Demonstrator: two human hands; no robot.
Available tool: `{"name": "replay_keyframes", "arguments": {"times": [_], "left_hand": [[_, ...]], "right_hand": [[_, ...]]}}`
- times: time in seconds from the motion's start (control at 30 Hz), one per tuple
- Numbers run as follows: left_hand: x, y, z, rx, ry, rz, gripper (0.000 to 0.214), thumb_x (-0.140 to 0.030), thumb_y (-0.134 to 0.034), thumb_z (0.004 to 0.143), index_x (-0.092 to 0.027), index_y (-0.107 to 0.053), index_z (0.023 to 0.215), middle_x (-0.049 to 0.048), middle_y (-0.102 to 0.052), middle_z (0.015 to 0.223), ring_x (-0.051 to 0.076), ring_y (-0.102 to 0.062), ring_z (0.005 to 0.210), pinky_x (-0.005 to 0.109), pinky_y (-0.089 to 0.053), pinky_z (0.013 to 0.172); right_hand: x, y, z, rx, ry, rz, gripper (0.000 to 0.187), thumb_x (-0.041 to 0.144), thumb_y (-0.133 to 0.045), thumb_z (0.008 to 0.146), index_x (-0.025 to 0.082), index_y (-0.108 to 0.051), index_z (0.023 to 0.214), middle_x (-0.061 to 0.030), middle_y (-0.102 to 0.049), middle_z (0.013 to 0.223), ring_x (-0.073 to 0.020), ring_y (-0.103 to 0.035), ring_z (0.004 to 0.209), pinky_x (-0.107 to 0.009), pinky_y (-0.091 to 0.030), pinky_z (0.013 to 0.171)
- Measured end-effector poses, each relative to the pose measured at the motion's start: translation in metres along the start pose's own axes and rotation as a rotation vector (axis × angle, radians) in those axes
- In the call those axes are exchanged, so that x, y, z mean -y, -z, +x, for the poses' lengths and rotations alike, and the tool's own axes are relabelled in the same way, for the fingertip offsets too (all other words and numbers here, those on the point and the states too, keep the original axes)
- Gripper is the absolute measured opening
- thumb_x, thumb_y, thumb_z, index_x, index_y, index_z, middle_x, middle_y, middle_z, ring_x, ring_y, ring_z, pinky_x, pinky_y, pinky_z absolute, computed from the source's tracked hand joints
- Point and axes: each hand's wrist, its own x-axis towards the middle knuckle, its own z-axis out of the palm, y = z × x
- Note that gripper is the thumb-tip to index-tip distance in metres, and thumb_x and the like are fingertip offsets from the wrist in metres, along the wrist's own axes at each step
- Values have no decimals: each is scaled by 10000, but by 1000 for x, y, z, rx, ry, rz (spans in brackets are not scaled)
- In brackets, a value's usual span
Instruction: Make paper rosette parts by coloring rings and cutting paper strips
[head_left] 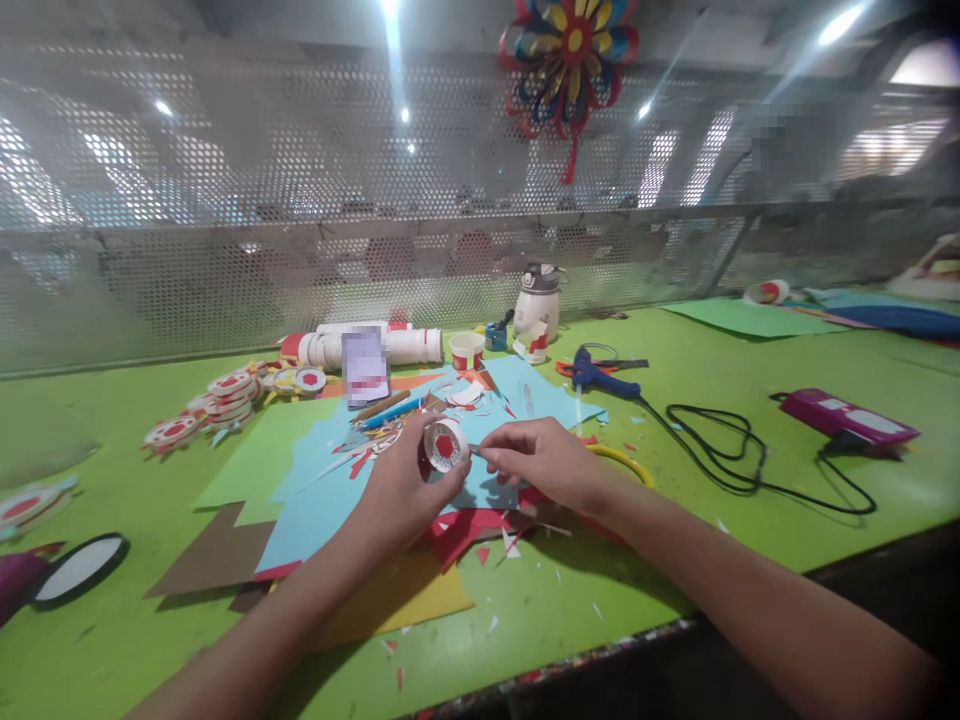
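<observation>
My left hand (pixel 405 478) is wrapped round a small white paper cup (pixel 445 446). The cup is tilted so its round end, with a red hexagon in the middle, faces me. At the cup's right side, my right hand (pixel 536 458) pinches a thin dark tool (pixel 474 449); its tip meets the cup wall, and its kind is too small to make out. Below both hands lie blue paper sheets (pixel 307 540) and red paper (pixel 466 530), strewn with cut scraps. A blue pen (pixel 392 412) rests just behind my left hand.
A blue glue gun (pixel 600 376) and its black cable lie right, near a purple power box (pixel 847 418). Behind stand a paper cup (pixel 466 350) and a bottle (pixel 538 300). White-red paper wheels (pixel 229 400) are piled left. A yellow tape roll (pixel 626 462) lies by my right forearm.
</observation>
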Motion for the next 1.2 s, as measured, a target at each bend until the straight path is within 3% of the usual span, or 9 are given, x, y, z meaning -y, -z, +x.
{"name": "replay_keyframes", "arguments": {"times": [0.13, 0.43, 0.57, 0.7, 1.0, 1.2], "left_hand": [[1, -1, 1, 1, 22, -124, 410, -351, -599, 787, -157, -472, 1125, 40, -645, 849, 177, -610, 716, 305, -472, 631], [3, -3, 0, -52, 106, -139, 422, -374, -664, 738, -160, -483, 1054, 54, -667, 848, 193, -625, 679, 336, -465, 632], [4, -5, -2, -75, 108, -77, 431, -378, -665, 728, -164, -465, 1045, 83, -672, 899, 230, -646, 761, 359, -469, 665], [-1, -5, -4, -105, 127, 15, 403, -387, -669, 717, -186, -455, 994, 46, -653, 807, 234, -638, 711, 338, -452, 614], [-5, -8, -8, -107, 58, -5, 404, -403, -665, 749, -188, -459, 1023, 26, -641, 795, 186, -611, 647, 304, -455, 578], [-3, -9, -9, -69, -42, -290, 368, -353, -607, 820, -197, -430, 1103, 77, -662, 963, 201, -658, 806, 336, -520, 682]], "right_hand": [[2, -1, -1, 20, -37, 102, 191, 272, -609, 808, 109, -685, 871, -33, -655, 700, -124, -596, 582, -268, -482, 579], [0, -7, -4, 62, -36, 319, 222, 252, -649, 785, 138, -652, 976, -12, -661, 714, -105, -590, 582, -266, -497, 597], [0, -11, -4, 90, -24, 381, 228, 297, -660, 782, 146, -656, 953, -24, -679, 752, -116, -615, 611, -279, -501, 623], [1, -14, -4, 85, -21, 409, 279, 350, -683, 751, 143, -648, 935, -30, -681, 779, -119, -622, 616, -287, -500, 638], [0, -19, -3, -39, 27, 371, 253, 385, -674, 745, 153, -629, 833, 14, -625, 640, -113, -572, 542, -269, -479, 576], [0, -17, -5, -131, 155, 238, 188, 310, -659, 774, 162, -648, 890, -1, -643, 705, -128, -593, 581, -269, -479, 575]]}}
